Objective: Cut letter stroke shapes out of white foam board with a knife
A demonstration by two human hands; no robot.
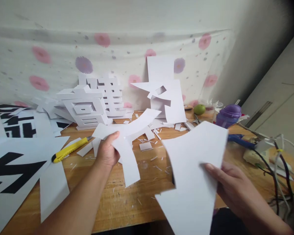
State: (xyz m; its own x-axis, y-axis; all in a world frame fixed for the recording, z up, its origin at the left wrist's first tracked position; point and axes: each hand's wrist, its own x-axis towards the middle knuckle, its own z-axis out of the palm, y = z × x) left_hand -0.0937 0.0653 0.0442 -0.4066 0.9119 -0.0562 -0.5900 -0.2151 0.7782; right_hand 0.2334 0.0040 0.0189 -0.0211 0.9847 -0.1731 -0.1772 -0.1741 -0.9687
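My left hand (109, 148) is closed on a white cut-out character piece (129, 137) with curved strokes, thumb on top, held above the wooden table (127, 209). On the right, my right hand (225, 179) pinches a larger white board offcut (193, 156) with a curved, notched left edge. The two pieces are apart. Left of my left hand lies a yellow utility knife (71, 150), its blade end toward the hand, on white sheets. Part of the offcut runs out of view at the bottom.
White built-up characters (87, 106) and cut boards (166, 98) stand against the floral curtain (83, 45). Scraps (145, 146) litter the table. Printed sheets (12, 169) lie left. A purple-lidded container (227, 115), green fruit (199, 109), blue-handled tool (240, 141) and cables (279, 173) are right.
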